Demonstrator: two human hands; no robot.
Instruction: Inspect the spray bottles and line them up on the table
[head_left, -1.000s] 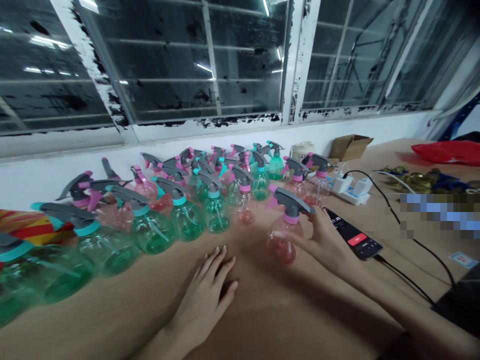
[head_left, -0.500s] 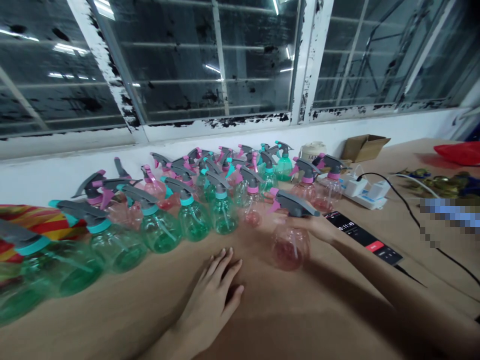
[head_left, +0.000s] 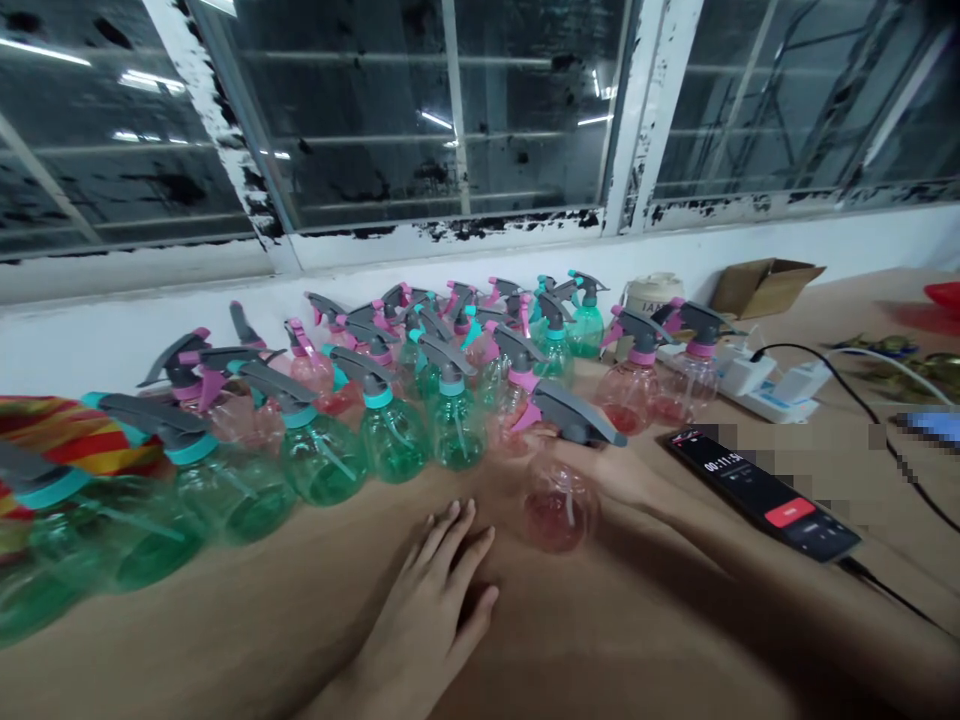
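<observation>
My right hand [head_left: 592,465] is closed around the neck of a pink spray bottle [head_left: 559,510], just under its grey and pink trigger head. The bottle is upright, at or just above the tabletop [head_left: 600,640]; I cannot tell which. My left hand [head_left: 442,580] rests palm down on the table with its fingers spread, left of that bottle, holding nothing. Beyond my hands stands a row of green spray bottles [head_left: 326,465] with grey and turquoise heads. Two more pink spray bottles [head_left: 630,395] stand behind my right hand.
A phone [head_left: 761,495] with a lit screen and a cable lies right of my right arm. Behind it is a white power strip [head_left: 780,395] with plugs. A cardboard box [head_left: 765,288] stands by the wall, and a red and yellow cloth [head_left: 97,435] lies at the left.
My right hand has moved a little to the left with the pink spray bottle, toward the green row. My left hand stays flat on the table. The view has shifted slightly.
</observation>
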